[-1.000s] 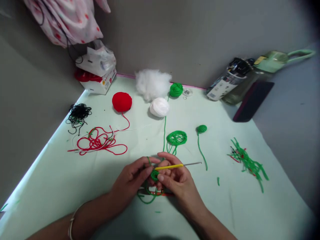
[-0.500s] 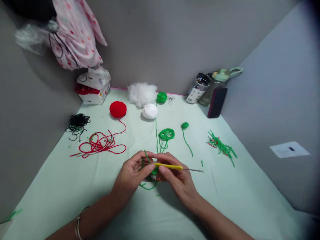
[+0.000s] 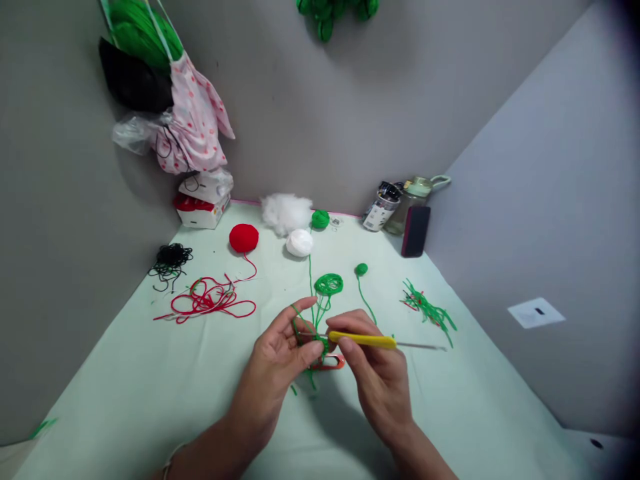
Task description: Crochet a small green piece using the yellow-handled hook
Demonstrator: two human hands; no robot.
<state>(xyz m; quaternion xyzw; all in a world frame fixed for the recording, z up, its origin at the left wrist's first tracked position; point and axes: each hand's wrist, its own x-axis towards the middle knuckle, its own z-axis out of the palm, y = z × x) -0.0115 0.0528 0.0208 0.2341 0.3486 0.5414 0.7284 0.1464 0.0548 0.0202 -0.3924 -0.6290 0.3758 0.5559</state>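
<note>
My right hand grips a crochet hook by its yellow handle, with a metal shaft at either end. The left shaft reaches to the green crochet piece, which my left hand pinches between thumb and fingers. Green yarn loops over the raised left index finger and runs back across the table. An orange-red object with an oval opening shows just below the piece, partly hidden by my fingers. Beyond my hands lies a loose loop of green yarn.
Across the cloth-covered table lie a red yarn ball, tangled red yarn, black yarn, a white ball, white stuffing, a small green ball and green scraps. A phone leans against a bottle.
The hook has shifted right and its left shaft now shows at the green piece. My left index finger is raised higher with the yarn. The camera view has tilted up.
</note>
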